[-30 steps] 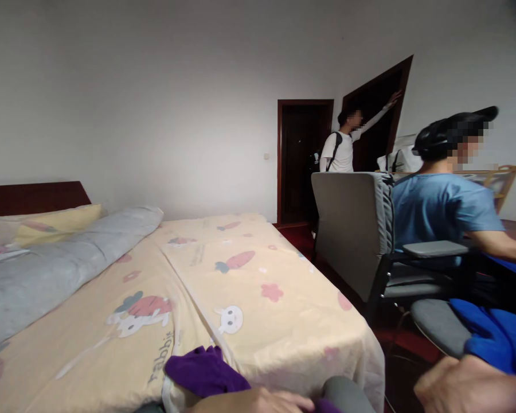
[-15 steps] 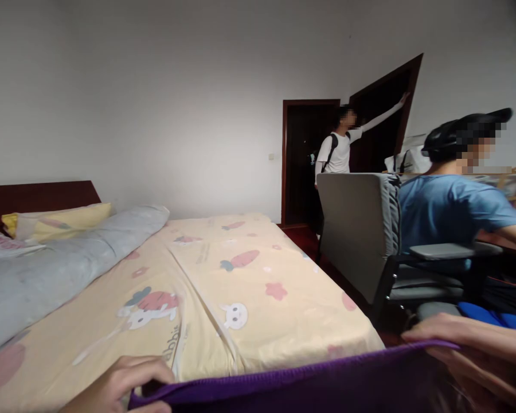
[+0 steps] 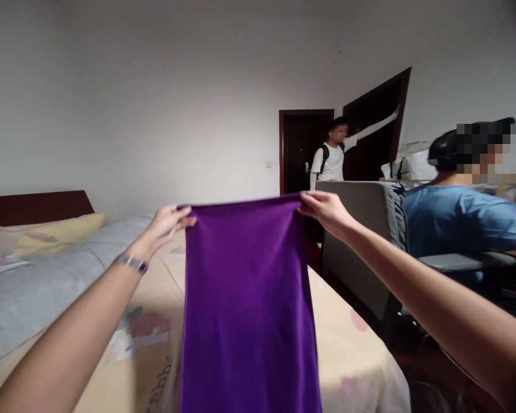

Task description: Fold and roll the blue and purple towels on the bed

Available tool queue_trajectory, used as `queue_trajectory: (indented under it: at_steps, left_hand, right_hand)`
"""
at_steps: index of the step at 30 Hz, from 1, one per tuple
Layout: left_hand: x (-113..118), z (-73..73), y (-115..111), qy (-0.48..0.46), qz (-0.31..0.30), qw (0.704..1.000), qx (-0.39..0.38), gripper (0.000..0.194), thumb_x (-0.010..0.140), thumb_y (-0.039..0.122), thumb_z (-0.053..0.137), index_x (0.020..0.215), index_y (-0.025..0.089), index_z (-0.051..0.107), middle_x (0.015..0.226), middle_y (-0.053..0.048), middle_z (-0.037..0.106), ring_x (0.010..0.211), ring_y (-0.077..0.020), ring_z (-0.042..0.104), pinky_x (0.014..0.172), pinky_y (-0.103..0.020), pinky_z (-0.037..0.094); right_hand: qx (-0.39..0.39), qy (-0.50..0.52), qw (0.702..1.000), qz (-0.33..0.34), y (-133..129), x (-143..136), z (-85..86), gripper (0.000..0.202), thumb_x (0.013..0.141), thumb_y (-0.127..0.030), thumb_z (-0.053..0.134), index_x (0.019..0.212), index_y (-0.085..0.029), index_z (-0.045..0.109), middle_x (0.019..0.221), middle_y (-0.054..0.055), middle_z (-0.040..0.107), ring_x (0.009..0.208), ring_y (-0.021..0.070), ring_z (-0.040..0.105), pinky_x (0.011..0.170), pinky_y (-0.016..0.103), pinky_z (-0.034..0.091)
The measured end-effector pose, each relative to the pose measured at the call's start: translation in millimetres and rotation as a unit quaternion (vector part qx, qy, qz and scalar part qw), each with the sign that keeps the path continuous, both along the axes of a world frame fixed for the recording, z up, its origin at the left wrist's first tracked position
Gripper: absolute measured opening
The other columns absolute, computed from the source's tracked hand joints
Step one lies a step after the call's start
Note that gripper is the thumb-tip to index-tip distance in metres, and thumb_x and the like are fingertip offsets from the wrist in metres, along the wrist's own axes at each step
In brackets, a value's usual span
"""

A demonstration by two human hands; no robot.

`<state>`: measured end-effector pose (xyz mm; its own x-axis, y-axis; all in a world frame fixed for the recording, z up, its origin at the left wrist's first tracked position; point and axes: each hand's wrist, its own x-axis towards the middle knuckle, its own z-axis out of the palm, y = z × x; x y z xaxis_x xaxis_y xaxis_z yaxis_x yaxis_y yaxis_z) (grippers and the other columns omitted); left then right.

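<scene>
A length of purple cloth (image 3: 247, 298) hangs upright in front of me, its top edge stretched between my two hands. My left hand (image 3: 169, 223) pinches the upper left corner; a watch or band (image 3: 131, 263) circles that wrist. The upper right corner is pinched by my right hand (image 3: 324, 209). The cloth drops over the near side of the bed (image 3: 348, 338), and its lower end runs out of view.
A grey duvet (image 3: 64, 275) and a yellow pillow (image 3: 51, 232) lie at the bed's left. To the right, a person in a blue shirt (image 3: 451, 218) sits in a grey chair (image 3: 356, 241). Farther back, another person (image 3: 333, 160) stands with an arm stretched to the doorway.
Both hands have risen from the bottom of the view and reached forward, drawing closer together. The purple cloth now hangs in full width below them. The view has shifted slightly.
</scene>
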<state>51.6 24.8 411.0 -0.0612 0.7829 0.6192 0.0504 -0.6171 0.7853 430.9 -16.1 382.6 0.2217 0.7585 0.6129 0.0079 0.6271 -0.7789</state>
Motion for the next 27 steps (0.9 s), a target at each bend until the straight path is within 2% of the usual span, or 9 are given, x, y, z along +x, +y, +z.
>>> queue_trajectory:
  at_steps: [3,6,8,10,13,18,21,24,27]
  left_hand:
    - [32.6,74.9,64.2,-0.063,-0.003,0.995,0.077,0.014,0.083,0.021,0.07,0.081,0.016,0.058,0.073,0.004,0.065,0.063,-0.0064,0.066,0.076,-0.024,0.056]
    - [39.8,125.2,89.2,-0.14,-0.013,0.971,0.193,0.013,0.085,0.023,0.068,0.085,0.016,0.057,0.08,0.006,0.065,0.066,-0.0036,0.065,0.075,-0.021,0.054]
    - [35.7,132.0,87.2,-0.135,-0.031,0.966,0.217,0.01,0.087,0.022,0.064,0.091,0.016,0.058,0.083,0.006,0.066,0.068,-0.0023,0.066,0.077,-0.021,0.053]
    - [27.5,110.4,76.3,-0.107,-0.049,0.968,0.22,0.012,0.087,0.021,0.063,0.096,0.016,0.06,0.086,0.006,0.068,0.074,-0.0037,0.068,0.082,-0.023,0.053]
    - [10.3,23.1,52.2,-0.039,-0.02,0.976,0.214,0.016,0.082,0.027,0.067,0.095,0.017,0.068,0.089,0.002,0.073,0.086,-0.012,0.071,0.092,-0.031,0.055]
    - [-16.7,-201.3,8.9,0.233,0.052,0.971,0.023,0.025,0.085,0.039,0.06,0.097,0.023,0.075,0.112,-0.006,0.075,0.113,-0.0253,0.066,0.106,-0.043,0.049]
    - [-25.1,-309.9,-16.1,0.305,0.043,0.95,-0.058,0.02,0.082,0.039,0.061,0.087,0.03,0.078,0.099,-0.006,0.079,0.101,-0.0291,0.072,0.097,-0.045,0.056]
    - [-35.4,-369.7,-42.5,0.337,0.035,0.937,-0.09,0.016,0.079,0.039,0.063,0.083,0.039,0.079,0.092,-0.005,0.081,0.09,-0.0315,0.075,0.086,-0.046,0.061]
    - [-50.4,-398.0,-68.2,0.373,0.033,0.92,-0.117,0.02,0.082,0.041,0.06,0.09,0.05,0.077,0.098,-0.001,0.08,0.097,-0.0298,0.073,0.09,-0.044,0.06]
  right_hand:
    - [0.085,0.06,0.993,-0.046,74.4,-5.5,70.0,0.014,0.085,-0.027,0.071,0.082,-0.015,0.065,0.072,-0.003,0.066,0.065,0.0089,0.067,0.074,0.026,0.062]
    - [0.135,0.09,0.985,-0.065,95.2,2.0,111.5,0.011,0.09,-0.027,0.066,0.089,-0.017,0.063,0.07,-0.005,0.064,0.064,0.0082,0.067,0.074,0.025,0.061]
    - [0.16,0.068,0.983,-0.061,88.6,10.3,111.6,0.016,0.089,-0.033,0.068,0.094,-0.018,0.064,0.075,-0.004,0.066,0.066,0.0089,0.068,0.074,0.025,0.06]
    - [0.162,0.032,0.985,-0.052,75.0,17.7,85.9,0.026,0.086,-0.042,0.071,0.1,-0.02,0.066,0.083,-0.002,0.069,0.07,0.0102,0.069,0.074,0.025,0.06]
    - [0.097,-0.008,0.995,-0.023,53.1,22.8,2.0,0.041,0.081,-0.053,0.072,0.107,-0.022,0.067,0.095,0.001,0.071,0.077,0.0131,0.07,0.077,0.029,0.06]
    - [-0.106,-0.161,0.981,0.023,24.9,15.2,-199.6,0.054,0.08,-0.066,0.064,0.096,-0.015,0.073,0.099,0.011,0.073,0.092,0.0239,0.068,0.084,0.037,0.057]
    - [-0.19,-0.259,0.947,0.023,5.6,8.9,-294.6,0.057,0.084,-0.069,0.055,0.097,-0.017,0.075,0.101,0.012,0.075,0.096,0.0265,0.069,0.09,0.038,0.054]
    - [-0.214,-0.297,0.93,0.046,-22.2,7.4,-342.7,0.052,0.09,-0.062,0.05,0.1,-0.018,0.075,0.105,0.011,0.075,0.101,0.0272,0.068,0.092,0.037,0.053]
    - [-0.221,-0.301,0.926,0.054,-53.6,10.8,-362.1,0.045,0.094,-0.056,0.047,0.104,-0.021,0.074,0.111,0.01,0.073,0.106,0.027,0.066,0.095,0.036,0.051]
